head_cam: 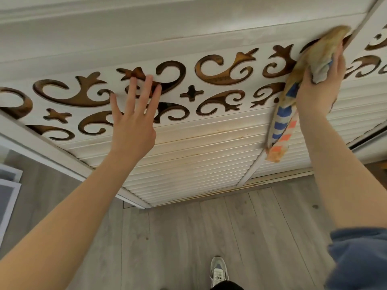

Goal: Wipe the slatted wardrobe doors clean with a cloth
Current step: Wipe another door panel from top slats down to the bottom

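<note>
One cloth [316, 53], tan with blue and orange stripes, pressed on the scroll-cut band atop the white slatted wardrobe door [188, 155], right hand [320, 88] fingers clamped round it, left hand [134, 126] flat on the same band, fingers spread apart, grey plank floor [188, 237], white shoe [218, 271] below.

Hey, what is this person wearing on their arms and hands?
No gloves, rings or watch show on the left hand or right hand. A blue sleeve is pushed up the right arm; the left forearm is uncovered.
</note>
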